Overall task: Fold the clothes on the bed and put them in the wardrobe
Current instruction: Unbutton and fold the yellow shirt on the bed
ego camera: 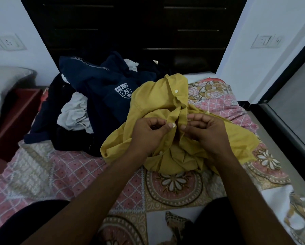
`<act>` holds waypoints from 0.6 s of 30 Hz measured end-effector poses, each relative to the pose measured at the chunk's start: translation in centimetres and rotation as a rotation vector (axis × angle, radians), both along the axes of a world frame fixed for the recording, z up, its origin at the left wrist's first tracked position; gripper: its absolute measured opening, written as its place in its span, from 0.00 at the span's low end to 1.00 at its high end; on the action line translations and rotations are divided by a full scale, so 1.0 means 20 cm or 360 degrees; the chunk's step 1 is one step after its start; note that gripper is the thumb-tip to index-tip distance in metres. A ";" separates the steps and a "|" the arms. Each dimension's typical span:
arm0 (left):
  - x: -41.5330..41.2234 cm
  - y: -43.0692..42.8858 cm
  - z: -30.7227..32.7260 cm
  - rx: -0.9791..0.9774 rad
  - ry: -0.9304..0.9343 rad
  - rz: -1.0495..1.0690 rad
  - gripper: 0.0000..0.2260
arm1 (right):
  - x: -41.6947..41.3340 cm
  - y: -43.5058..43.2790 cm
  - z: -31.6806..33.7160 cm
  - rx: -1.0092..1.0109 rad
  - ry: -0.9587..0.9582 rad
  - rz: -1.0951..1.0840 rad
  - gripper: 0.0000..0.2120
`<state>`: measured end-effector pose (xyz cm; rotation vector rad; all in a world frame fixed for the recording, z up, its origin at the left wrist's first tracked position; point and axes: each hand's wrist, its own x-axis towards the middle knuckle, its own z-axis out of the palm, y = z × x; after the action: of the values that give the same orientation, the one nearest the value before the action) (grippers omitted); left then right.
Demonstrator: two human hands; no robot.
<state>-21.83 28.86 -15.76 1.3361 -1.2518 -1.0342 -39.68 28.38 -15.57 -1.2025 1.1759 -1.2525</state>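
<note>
— Pinching the soft yellow shirt [153, 96], are both grips curled?
— Yes. The left grip [148, 133] and right grip [204, 129] each nip its button strip with thumb and finger. It lies crumpled on the flowery bed [68, 167], touching a heap of dark blue and white clothes [102, 89].

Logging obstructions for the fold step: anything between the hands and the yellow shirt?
Nothing visible. The left hand and right hand both pinch the yellow shirt at its button placket. The clothes pile lies on the bed left of it, not between.
</note>
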 end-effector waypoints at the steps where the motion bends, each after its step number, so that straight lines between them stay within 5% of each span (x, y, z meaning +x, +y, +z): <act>1: 0.00 0.00 0.00 -0.0012 -0.0021 -0.0004 0.05 | 0.01 0.00 0.00 0.0019 -0.0048 -0.0014 0.13; 18: -0.03 0.03 -0.02 -0.0283 -0.0296 0.0120 0.05 | 0.09 0.04 0.01 -0.0105 -0.0111 -0.0109 0.13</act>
<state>-22.33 29.41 -16.18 1.3529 -1.3862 -0.7407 -37.78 29.27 -15.37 -1.1657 1.1408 -1.3834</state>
